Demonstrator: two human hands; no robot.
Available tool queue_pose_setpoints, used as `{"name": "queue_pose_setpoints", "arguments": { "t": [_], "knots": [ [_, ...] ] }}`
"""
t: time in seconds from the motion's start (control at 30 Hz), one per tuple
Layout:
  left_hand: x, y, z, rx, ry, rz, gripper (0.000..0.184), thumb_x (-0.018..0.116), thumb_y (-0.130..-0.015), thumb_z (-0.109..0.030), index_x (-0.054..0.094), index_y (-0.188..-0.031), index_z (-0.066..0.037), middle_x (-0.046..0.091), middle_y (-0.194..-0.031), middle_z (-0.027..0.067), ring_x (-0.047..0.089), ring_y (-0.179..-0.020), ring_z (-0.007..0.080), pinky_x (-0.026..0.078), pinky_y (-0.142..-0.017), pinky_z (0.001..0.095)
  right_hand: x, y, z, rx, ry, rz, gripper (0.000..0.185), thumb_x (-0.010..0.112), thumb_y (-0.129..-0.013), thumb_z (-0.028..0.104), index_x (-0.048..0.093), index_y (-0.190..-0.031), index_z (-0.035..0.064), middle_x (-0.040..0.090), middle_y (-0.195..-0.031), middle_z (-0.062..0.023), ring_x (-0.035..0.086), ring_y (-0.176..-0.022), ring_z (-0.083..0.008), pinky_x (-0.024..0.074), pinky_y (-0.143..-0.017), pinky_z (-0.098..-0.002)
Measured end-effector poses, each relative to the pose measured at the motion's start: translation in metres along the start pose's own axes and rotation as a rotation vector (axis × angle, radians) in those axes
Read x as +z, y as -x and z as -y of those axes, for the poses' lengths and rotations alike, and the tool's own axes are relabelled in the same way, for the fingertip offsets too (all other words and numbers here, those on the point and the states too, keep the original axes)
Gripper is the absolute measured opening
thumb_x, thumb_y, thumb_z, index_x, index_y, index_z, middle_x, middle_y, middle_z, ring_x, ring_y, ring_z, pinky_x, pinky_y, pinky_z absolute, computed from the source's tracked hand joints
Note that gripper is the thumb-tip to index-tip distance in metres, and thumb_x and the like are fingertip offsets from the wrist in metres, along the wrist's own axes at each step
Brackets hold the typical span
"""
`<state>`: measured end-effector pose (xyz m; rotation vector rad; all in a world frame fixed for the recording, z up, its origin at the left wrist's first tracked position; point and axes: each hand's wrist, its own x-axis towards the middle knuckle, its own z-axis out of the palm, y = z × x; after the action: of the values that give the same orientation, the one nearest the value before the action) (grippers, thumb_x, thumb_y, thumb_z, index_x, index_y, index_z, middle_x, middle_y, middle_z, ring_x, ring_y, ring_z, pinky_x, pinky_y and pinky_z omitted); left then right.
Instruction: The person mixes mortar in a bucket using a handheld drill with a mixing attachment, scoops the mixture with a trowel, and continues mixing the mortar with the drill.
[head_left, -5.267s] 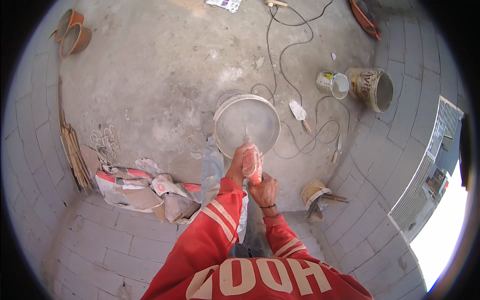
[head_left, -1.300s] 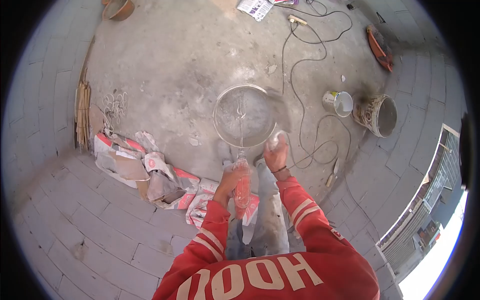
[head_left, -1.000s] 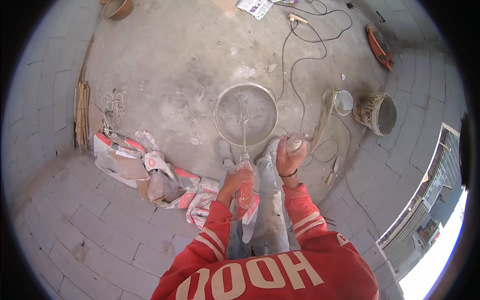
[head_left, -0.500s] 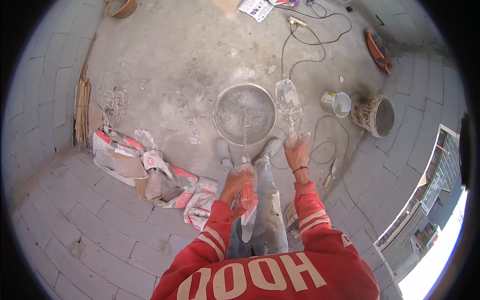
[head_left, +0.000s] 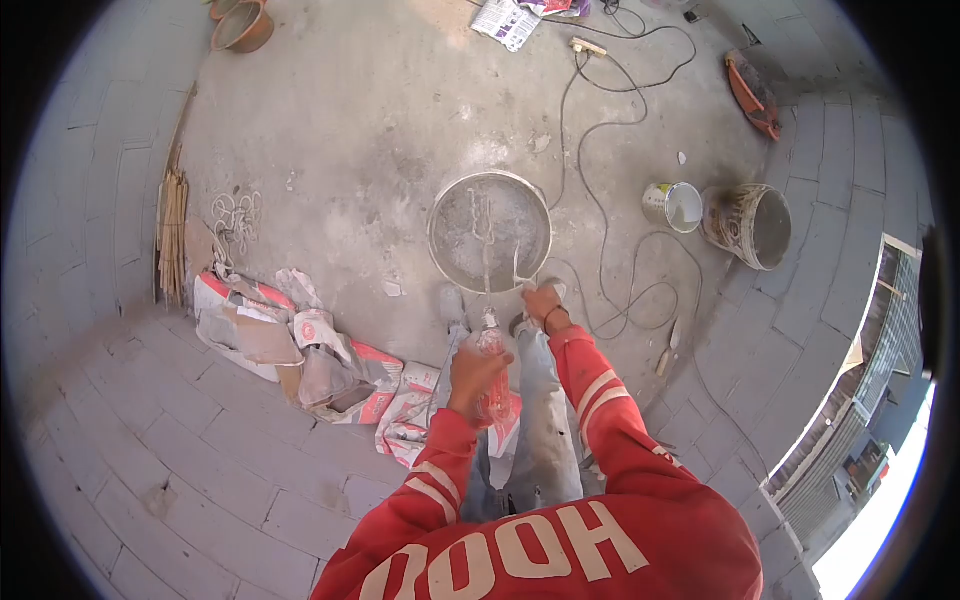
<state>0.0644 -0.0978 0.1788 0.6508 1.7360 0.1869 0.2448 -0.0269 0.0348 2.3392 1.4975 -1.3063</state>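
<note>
Gripping red power tool (head_left: 496, 402), sweatshirt (head_left: 690, 530) showing "OOH"

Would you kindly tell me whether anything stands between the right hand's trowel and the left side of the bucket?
Yes: the mixing rod of the red power tool in the left hand reaches into the bucket, between the trowel in the right hand and the bucket's left side. Depths are unclear.

I watch through one head-worn fisheye camera, looking forward and steeply down at the grey concrete floor (head_left: 350, 150), the round grey bucket (head_left: 441, 228) near centre.
</note>
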Motion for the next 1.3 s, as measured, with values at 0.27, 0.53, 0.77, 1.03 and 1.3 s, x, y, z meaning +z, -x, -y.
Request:
{"name": "queue_pose_setpoints", "arguments": {
  "t": [0.27, 0.53, 0.77, 1.03, 1.3],
  "knots": [
    [-0.003, -0.021, 0.032, -0.044, -0.038, 0.026, 0.062, 0.085, -0.068, -0.04, 0.071, -0.115, -0.004, 0.075, -0.109, 0.0252, 0.073, -0.102, 0.044, 0.056, -0.09, 0.0486, -0.192, 0.093, 0.141, -0.402, -0.962, -0.53, 0.034, 0.065, -0.105, 0.027, 0.047, -0.115, 0.0005, 0.057, -0.074, -0.0036, 0.056, -0.059, -0.0107, 0.0455, -0.053, -0.0267],
    [-0.002, -0.012, 0.069, -0.073, -0.037, 0.06, 0.06, 0.085, -0.07, -0.038, 0.072, -0.108, 0.006, 0.075, -0.106, 0.0286, 0.074, -0.103, 0.0407, 0.057, -0.09, 0.0477, -0.041, -0.026, 0.018, -0.049, -0.186, -0.389, 0.039, 0.068, -0.101, 0.034, 0.059, -0.095, -0.0035, 0.068, -0.082, -0.0172, 0.072, -0.068, -0.023, 0.0537, -0.052, -0.0346],
    [-0.012, 0.023, 0.052, -0.045, 0.0, -0.028, 0.052, 0.088, -0.072, -0.026, 0.069, -0.11, 0.004, 0.076, -0.1, 0.0186, 0.074, -0.091, 0.0297, 0.057, -0.083, 0.0423, -0.172, 0.057, 0.133, -0.328, -0.848, -0.797, 0.042, 0.065, -0.104, 0.032, 0.054, -0.115, -0.0071, 0.067, -0.082, -0.0211, 0.065, -0.07, -0.0351, 0.0533, -0.069, -0.0475],
    [0.001, 0.019, 0.064, 0.076, -0.158, 0.045, 0.053, 0.084, -0.07, -0.039, 0.071, -0.109, -0.005, 0.075, -0.103, 0.0212, 0.073, -0.098, 0.041, 0.056, -0.086, 0.0497, -0.149, 0.067, 0.127, -0.176, -0.332, -0.421, 0.039, 0.064, -0.103, 0.031, 0.057, -0.116, -0.0048, 0.071, -0.093, -0.0299, 0.07, -0.089, -0.0509, 0.0537, -0.076, -0.052],
    [-0.002, 0.029, 0.006, 0.116, -0.146, 0.055, 0.046, 0.082, -0.07, -0.036, 0.07, -0.103, -0.006, 0.075, -0.101, 0.0206, 0.072, -0.097, 0.0432, 0.056, -0.085, 0.0507, -0.052, 0.016, 0.025, -0.199, 0.126, -0.288, 0.053, 0.063, -0.102, 0.042, 0.055, -0.118, -0.0082, 0.071, -0.094, -0.0332, 0.07, -0.082, -0.0519, 0.0544, -0.07, -0.0537]
  ]
}}
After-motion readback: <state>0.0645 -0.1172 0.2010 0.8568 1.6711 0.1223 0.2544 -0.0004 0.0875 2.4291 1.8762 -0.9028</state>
